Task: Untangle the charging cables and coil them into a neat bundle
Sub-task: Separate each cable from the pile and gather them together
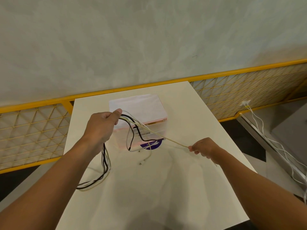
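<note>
My left hand (101, 127) grips a bunch of charging cables above the white table (166, 188). A black cable (132, 130) and white cables (147, 158) droop from its fingers toward the table, and more strands (104, 170) hang below the fist and trail off the left edge. My right hand (203, 147) pinches one pale yellowish cable (163, 136), which runs taut in a straight line from my left hand down to the right. A loose connector end (141, 163) lies on the table.
A translucent plastic box (141, 110) with a white lid and a purple round label (152, 145) stands at the back of the table. A yellow mesh railing (249, 90) runs behind it. White cables (265, 138) hang from a wall socket at the right.
</note>
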The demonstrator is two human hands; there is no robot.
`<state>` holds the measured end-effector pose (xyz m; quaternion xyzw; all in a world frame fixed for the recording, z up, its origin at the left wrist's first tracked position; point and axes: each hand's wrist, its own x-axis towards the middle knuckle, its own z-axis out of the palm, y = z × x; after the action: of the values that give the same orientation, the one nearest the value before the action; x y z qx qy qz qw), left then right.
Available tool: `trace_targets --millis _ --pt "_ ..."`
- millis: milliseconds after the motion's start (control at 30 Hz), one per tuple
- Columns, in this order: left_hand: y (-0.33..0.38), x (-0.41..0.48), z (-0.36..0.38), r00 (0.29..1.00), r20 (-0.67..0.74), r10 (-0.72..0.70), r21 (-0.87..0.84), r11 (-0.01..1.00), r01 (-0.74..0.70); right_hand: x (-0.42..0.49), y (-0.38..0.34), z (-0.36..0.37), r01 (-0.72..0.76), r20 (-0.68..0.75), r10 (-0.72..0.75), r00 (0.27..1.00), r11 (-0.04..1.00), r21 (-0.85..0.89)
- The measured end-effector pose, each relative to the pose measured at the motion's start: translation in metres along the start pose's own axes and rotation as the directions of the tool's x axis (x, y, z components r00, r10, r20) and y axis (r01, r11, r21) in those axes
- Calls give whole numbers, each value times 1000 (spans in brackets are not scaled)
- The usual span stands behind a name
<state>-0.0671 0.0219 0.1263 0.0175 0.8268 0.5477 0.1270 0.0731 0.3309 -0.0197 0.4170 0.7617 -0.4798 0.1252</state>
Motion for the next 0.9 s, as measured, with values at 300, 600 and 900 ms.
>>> trace_targets --millis 300,600,900 --pt "-7 11 -14 1000 -29 -1 -27 1000 0 4 14 -3 -119 204 97 974 988 98" --pt "-9 16 -20 998 -57 -20 -92 996 15 1 27 -3 -154 334 51 941 944 293" --pt "-8 17 -19 998 -59 -18 -112 994 11 -1 30 5 -10 149 23 989 996 -89"
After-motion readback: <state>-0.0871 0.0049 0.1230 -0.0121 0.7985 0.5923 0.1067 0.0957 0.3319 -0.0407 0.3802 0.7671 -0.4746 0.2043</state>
